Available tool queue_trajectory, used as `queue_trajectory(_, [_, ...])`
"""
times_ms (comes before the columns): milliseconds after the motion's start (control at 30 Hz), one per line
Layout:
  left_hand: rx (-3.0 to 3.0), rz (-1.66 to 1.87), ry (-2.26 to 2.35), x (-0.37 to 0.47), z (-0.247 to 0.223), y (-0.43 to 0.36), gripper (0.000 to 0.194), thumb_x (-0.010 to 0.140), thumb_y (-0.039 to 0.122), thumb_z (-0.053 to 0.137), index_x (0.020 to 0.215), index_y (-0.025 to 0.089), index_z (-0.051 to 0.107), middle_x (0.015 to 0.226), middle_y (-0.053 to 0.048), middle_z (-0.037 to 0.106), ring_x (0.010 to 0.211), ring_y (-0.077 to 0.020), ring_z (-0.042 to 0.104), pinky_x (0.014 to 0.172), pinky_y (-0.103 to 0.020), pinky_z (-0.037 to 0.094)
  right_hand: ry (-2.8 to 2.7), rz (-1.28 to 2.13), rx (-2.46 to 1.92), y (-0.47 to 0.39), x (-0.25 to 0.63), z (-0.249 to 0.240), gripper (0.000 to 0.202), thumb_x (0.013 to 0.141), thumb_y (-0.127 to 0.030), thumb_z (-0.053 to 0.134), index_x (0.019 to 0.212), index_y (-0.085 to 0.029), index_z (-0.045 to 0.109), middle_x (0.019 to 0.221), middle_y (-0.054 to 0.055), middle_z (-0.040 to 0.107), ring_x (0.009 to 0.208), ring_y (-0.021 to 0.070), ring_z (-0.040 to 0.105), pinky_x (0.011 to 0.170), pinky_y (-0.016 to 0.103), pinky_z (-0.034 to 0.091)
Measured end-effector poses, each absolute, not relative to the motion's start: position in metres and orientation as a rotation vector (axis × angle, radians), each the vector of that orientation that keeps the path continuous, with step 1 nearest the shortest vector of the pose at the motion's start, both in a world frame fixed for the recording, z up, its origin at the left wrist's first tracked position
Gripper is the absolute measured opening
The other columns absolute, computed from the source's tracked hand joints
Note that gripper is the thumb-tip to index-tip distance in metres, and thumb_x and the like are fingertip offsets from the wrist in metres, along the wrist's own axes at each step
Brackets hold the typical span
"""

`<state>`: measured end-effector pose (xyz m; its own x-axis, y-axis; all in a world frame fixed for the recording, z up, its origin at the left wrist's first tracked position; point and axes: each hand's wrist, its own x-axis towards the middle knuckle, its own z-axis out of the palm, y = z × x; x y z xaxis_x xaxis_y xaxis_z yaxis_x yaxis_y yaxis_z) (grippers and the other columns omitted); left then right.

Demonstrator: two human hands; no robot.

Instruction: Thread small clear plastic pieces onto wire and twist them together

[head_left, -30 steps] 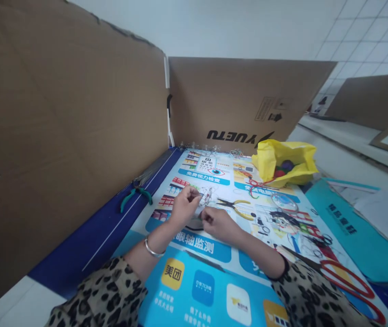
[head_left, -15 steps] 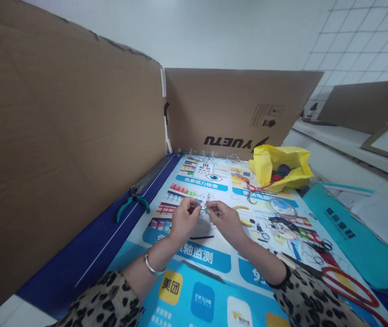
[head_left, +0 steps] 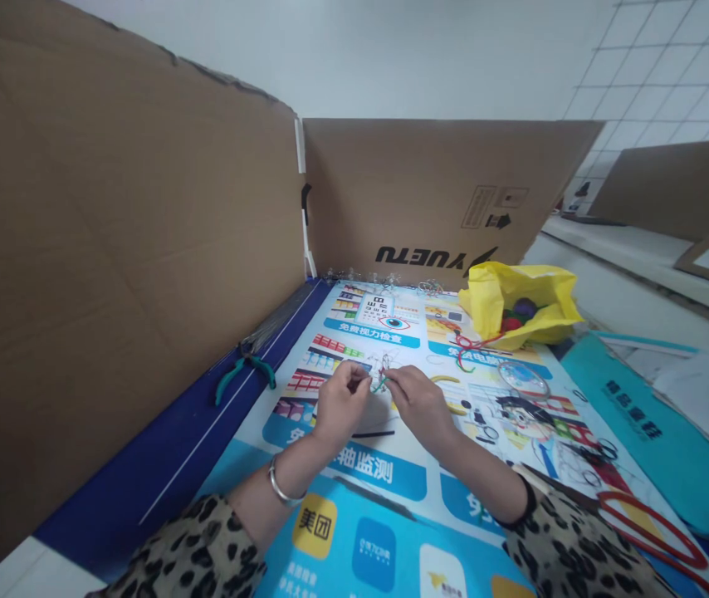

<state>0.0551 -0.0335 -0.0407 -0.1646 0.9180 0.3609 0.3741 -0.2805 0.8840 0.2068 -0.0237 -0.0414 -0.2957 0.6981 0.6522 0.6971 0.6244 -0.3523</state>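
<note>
My left hand [head_left: 343, 403] and my right hand [head_left: 422, 409] are close together over the printed table cover, fingertips pinched. A thin green strand [head_left: 380, 385], like thread or thin wire, lies between them, and my right fingers grip it. My left thumb and forefinger are closed at its other side; what they pinch is too small to make out. Just beyond the fingertips stands a small wire piece [head_left: 385, 363], blurred. Yellow-handled pliers [head_left: 445, 379] lie beside my right hand, partly hidden by it.
Teal-handled pliers [head_left: 245, 374] lie at the left near a bundle of thin wires [head_left: 276, 322]. Cardboard walls [head_left: 454, 183] stand left and behind. At right are a yellow bag [head_left: 485, 295] with yarn balls, a wire coil [head_left: 524, 380], scissors [head_left: 603, 449] and red cord [head_left: 647, 523].
My fingertips have drawn slightly apart, and the green strand now slants down from my right fingers. The whole view has shifted a little.
</note>
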Motion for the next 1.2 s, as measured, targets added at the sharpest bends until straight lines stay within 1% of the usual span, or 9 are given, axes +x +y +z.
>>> queue_trajectory(100, [1.628, 1.466, 1.481, 0.054, -0.04, -0.033, 0.002, 0.074, 0.021, 0.058, 0.073, 0.021, 0.055, 0.068, 0.003, 0.061, 0.063, -0.0127, 0.058, 0.065, -0.025, 0.043, -2.069, -0.064, -1.076, -0.025, 0.207, -0.038, 0.019, 0.09, -0.023, 0.044, 0.09, -0.021, 0.063, 0.083, 0.008, 0.064, 0.08, 0.0201, 0.06, 0.073, 0.035, 0.051])
queue_trajectory(200, [1.641, 1.465, 1.482, 0.053, -0.039, -0.033, 0.002, 0.074, 0.021, 0.057, 0.073, 0.02, 0.055, 0.068, 0.003, 0.061, 0.063, -0.0127, 0.059, 0.065, -0.025, 0.043, -2.09, -0.079, -1.065, -0.028, 0.205, -0.031, 0.019, 0.09, -0.022, 0.043, 0.087, -0.021, 0.062, 0.081, 0.007, 0.063, 0.08, 0.0193, 0.06, 0.074, 0.033, 0.051])
queue_trajectory(300, [1.655, 1.436, 1.471, 0.053, -0.039, -0.035, 0.002, 0.075, 0.021, 0.056, 0.074, 0.02, 0.055, 0.068, 0.003, 0.061, 0.064, -0.0127, 0.059, 0.066, -0.025, 0.043, -2.165, -0.148, -1.069, -0.032, 0.204, -0.027, 0.022, 0.091, -0.021, 0.041, 0.091, -0.02, 0.063, 0.085, 0.008, 0.065, 0.085, 0.0198, 0.06, 0.077, 0.034, 0.051])
queue_trajectory(400, [1.675, 1.421, 1.451, 0.054, -0.038, -0.037, 0.001, 0.076, 0.02, 0.055, 0.075, 0.021, 0.055, 0.069, 0.002, 0.062, 0.065, -0.0128, 0.059, 0.067, -0.025, 0.044, -2.234, -0.294, -1.102, -0.034, 0.206, -0.03, 0.024, 0.091, -0.02, 0.04, 0.096, -0.016, 0.064, 0.089, 0.01, 0.066, 0.088, 0.0217, 0.06, 0.077, 0.035, 0.05])
queue_trajectory(500, [1.682, 1.418, 1.45, 0.056, -0.038, -0.038, 0.002, 0.076, 0.019, 0.056, 0.076, 0.021, 0.054, 0.069, 0.002, 0.062, 0.064, -0.0125, 0.059, 0.065, -0.025, 0.044, -2.248, -0.429, -1.096, -0.032, 0.209, -0.035, 0.024, 0.091, -0.018, 0.041, 0.098, -0.016, 0.064, 0.092, 0.011, 0.067, 0.089, 0.0221, 0.061, 0.077, 0.034, 0.049])
queue_trajectory(767, [1.761, 1.387, 1.445, 0.06, -0.039, -0.041, 0.003, 0.076, 0.017, 0.055, 0.078, 0.02, 0.054, 0.072, 0.002, 0.062, 0.067, -0.0121, 0.058, 0.065, -0.024, 0.044, -2.171, -0.629, -0.972, -0.028, 0.211, -0.038, 0.02, 0.086, -0.014, 0.05, 0.099, -0.014, 0.064, 0.089, 0.009, 0.067, 0.083, 0.0189, 0.06, 0.073, 0.03, 0.046])
queue_trajectory(867, [1.781, 1.388, 1.436, 0.061, -0.04, -0.042, 0.005, 0.076, 0.016, 0.053, 0.079, 0.019, 0.054, 0.073, 0.002, 0.061, 0.067, -0.0118, 0.058, 0.065, -0.023, 0.044, -2.198, -0.663, -1.003, -0.029, 0.21, -0.037, 0.02, 0.085, -0.014, 0.052, 0.101, -0.013, 0.065, 0.088, 0.009, 0.067, 0.076, 0.0186, 0.059, 0.068, 0.03, 0.043])
queue_trajectory(1033, [1.798, 1.398, 1.4, 0.062, -0.04, -0.043, 0.005, 0.077, 0.015, 0.052, 0.079, 0.019, 0.054, 0.073, 0.002, 0.061, 0.067, -0.0114, 0.057, 0.066, -0.023, 0.044, -2.263, -0.69, -1.107, -0.032, 0.207, -0.032, 0.02, 0.084, -0.015, 0.054, 0.1, -0.016, 0.066, 0.08, 0.006, 0.065, 0.067, 0.0178, 0.055, 0.062, 0.029, 0.039])
queue_trajectory(1200, [1.821, 1.418, 1.392, 0.063, -0.04, -0.043, 0.005, 0.077, 0.015, 0.053, 0.078, 0.019, 0.054, 0.072, 0.002, 0.06, 0.067, -0.011, 0.057, 0.066, -0.023, 0.044, -2.276, -0.643, -1.122, -0.032, 0.205, -0.029, 0.016, 0.085, -0.015, 0.052, 0.091, -0.016, 0.066, 0.077, 0.005, 0.062, 0.068, 0.0176, 0.053, 0.062, 0.029, 0.036])
